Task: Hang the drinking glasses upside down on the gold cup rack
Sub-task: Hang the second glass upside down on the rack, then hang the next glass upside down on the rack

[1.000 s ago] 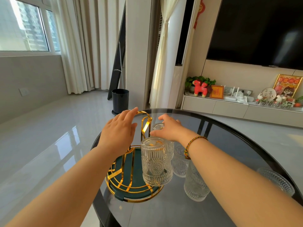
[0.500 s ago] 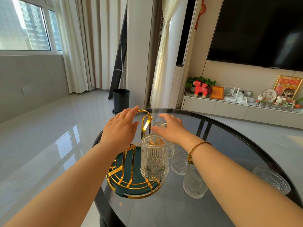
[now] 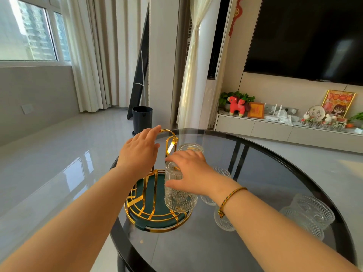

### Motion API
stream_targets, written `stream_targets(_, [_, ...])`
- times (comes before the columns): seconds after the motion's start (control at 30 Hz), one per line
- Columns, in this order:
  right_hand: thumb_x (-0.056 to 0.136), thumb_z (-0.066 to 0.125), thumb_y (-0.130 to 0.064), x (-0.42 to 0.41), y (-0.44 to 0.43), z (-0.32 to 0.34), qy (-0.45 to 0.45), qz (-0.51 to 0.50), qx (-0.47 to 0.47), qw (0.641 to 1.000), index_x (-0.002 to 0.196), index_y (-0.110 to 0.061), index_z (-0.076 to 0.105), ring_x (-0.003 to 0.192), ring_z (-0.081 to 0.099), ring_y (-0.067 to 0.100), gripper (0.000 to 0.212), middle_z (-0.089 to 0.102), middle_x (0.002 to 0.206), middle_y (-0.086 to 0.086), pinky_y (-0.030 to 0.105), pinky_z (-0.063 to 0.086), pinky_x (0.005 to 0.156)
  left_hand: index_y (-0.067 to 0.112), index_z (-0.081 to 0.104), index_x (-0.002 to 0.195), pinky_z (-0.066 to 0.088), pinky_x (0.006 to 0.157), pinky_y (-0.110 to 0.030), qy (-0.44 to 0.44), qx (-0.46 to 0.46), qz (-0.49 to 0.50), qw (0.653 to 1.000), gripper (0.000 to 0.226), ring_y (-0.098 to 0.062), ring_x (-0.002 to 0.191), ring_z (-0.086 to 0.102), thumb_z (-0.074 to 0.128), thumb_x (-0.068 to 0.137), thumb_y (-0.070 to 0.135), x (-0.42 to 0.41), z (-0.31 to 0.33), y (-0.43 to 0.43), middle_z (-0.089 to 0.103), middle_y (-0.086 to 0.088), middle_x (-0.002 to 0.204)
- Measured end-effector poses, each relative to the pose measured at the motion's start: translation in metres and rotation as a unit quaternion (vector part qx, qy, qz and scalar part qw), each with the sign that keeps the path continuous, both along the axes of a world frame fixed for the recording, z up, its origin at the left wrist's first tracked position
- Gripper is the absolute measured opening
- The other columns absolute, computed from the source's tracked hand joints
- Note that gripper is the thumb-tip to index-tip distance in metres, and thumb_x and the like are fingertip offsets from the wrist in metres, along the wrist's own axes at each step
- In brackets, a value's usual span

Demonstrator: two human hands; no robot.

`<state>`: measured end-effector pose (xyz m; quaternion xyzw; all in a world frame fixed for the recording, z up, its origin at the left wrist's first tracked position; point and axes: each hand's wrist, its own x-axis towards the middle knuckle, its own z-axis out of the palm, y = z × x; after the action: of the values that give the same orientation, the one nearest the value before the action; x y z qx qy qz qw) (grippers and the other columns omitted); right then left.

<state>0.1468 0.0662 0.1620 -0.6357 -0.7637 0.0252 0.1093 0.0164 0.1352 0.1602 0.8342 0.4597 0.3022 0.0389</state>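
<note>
The gold cup rack (image 3: 157, 219) with a dark green base stands at the left of the round glass table. A ribbed drinking glass (image 3: 177, 199) sits upside down on the rack's near right side. My right hand (image 3: 191, 172) is wrapped over its top, with the thumb on its side. A second upside-down glass (image 3: 191, 147) stands on the rack just behind my right hand. My left hand (image 3: 140, 153) is flat and open, its fingertips touching the rack's top gold loop (image 3: 170, 143).
Loose glasses stand on the table (image 3: 275, 173) right of the rack: one behind my right wrist (image 3: 223, 172), one under it (image 3: 224, 222), and one near the right edge (image 3: 308, 215). The table's black rim curves close in front. A dark bin (image 3: 142, 119) stands on the floor beyond.
My right hand has drawn back from the far glass and come down onto the near glass. My left hand has stayed at the rack's top loop.
</note>
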Motion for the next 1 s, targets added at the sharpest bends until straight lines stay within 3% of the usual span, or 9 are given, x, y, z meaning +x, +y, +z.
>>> stream_targets(0.2, [0.075,0.058,-0.047,0.007,-0.01,-0.003,0.047,-0.013,0.037,0.998,0.134,-0.024,0.027,0.133,0.021,0.022,0.071,0.032,0.144,0.002,0.038,0.012,0.109,0.017,0.02,0.136,0.035,0.102,-0.043,0.003,-0.007,-0.001,1.0,0.048,-0.032,0.125,0.04,0.039,0.093,0.022,0.002,0.0,-0.001,0.038,-0.013,0.14])
stream_targets(0.3, [0.073,0.06,-0.045,0.021,-0.029,-0.008,0.115,-0.019,0.116,0.986,0.132,-0.025,0.029,0.129,0.022,0.014,0.069,0.034,0.142,-0.002,0.026,0.012,0.101,0.017,0.02,0.137,0.03,0.105,-0.045,-0.02,-0.011,-0.001,1.0,0.048,-0.033,0.128,0.035,0.038,0.093,0.023,0.0,-0.002,-0.006,0.034,-0.013,0.143])
stream_targets(0.4, [0.072,0.064,-0.038,0.041,-0.06,-0.023,0.188,-0.058,0.19,0.962,0.13,-0.024,0.035,0.117,0.021,0.0,0.066,0.037,0.137,-0.004,0.014,0.009,0.094,0.014,0.027,0.135,0.023,0.109,-0.048,-0.085,0.023,0.01,0.996,0.046,-0.035,0.132,0.029,0.04,0.092,0.023,-0.003,-0.011,-0.021,0.031,-0.014,0.145])
stream_targets(0.5, [0.069,0.071,-0.024,0.057,-0.093,-0.048,0.251,-0.133,0.25,0.925,0.124,-0.016,0.042,0.116,0.025,0.004,0.063,0.041,0.128,-0.002,0.012,0.014,0.098,0.006,0.04,0.127,0.025,0.106,-0.052,-0.119,0.09,-0.019,0.989,0.042,-0.041,0.128,0.035,0.049,0.089,0.022,0.002,-0.027,-0.049,0.042,-0.021,0.137])
stream_targets(0.6, [0.066,0.074,-0.017,0.064,-0.116,-0.078,0.297,-0.197,0.273,0.893,0.125,-0.012,0.04,0.12,0.027,0.009,0.068,0.035,0.127,-0.002,0.003,0.014,0.096,0.006,0.049,0.119,0.023,0.1,-0.052,-0.126,0.124,-0.054,0.983,0.044,-0.034,0.125,0.037,0.041,0.082,0.03,0.011,-0.043,-0.079,0.053,-0.024,0.127])
stream_targets(0.73, [0.067,0.073,-0.022,0.068,-0.123,-0.109,0.36,-0.256,0.217,0.871,0.135,-0.016,0.024,0.131,0.021,0.014,0.083,0.027,0.143,0.004,0.021,0.017,0.103,0.009,0.057,0.108,0.026,0.101,-0.055,-0.129,0.139,-0.11,0.976,0.035,-0.022,0.121,0.034,0.042,0.08,0.024,0.023,-0.067,-0.11,0.062,-0.018,0.115])
stream_targets(0.8, [0.067,0.073,-0.024,0.07,-0.119,-0.12,0.393,-0.286,0.179,0.855,0.138,-0.017,0.016,0.135,0.017,0.019,0.091,0.021,0.147,0.006,0.029,0.019,0.107,0.01,0.061,0.103,0.036,0.102,-0.04,-0.109,0.147,-0.135,0.974,0.031,-0.02,0.114,0.044,0.042,0.08,0.021,0.031,-0.082,-0.125,0.067,-0.013,0.107])
stream_targets(0.93, [0.066,0.074,-0.027,0.075,-0.106,-0.134,0.428,-0.323,0.125,0.835,0.14,-0.016,0.004,0.137,0.016,0.024,0.101,0.019,0.149,0.01,0.038,0.021,0.11,0.011,0.065,0.09,0.044,0.077,-0.022,-0.077,0.069,-0.186,0.977,0.017,-0.014,0.092,0.058,0.062,0.074,0.008,0.045,-0.114,-0.142,0.071,-0.007,0.089])
stream_targets(1.0, [0.065,0.074,-0.029,0.077,-0.101,-0.139,0.443,-0.333,0.108,0.825,0.14,-0.017,0.001,0.136,0.021,0.025,0.105,0.021,0.149,0.01,0.041,0.026,0.11,0.016,0.066,0.09,0.051,0.068,-0.021,-0.032,0.008,-0.176,0.984,0.027,-0.015,0.086,0.067,0.073,0.067,0.003,0.049,-0.131,-0.144,0.072,-0.003,0.09])
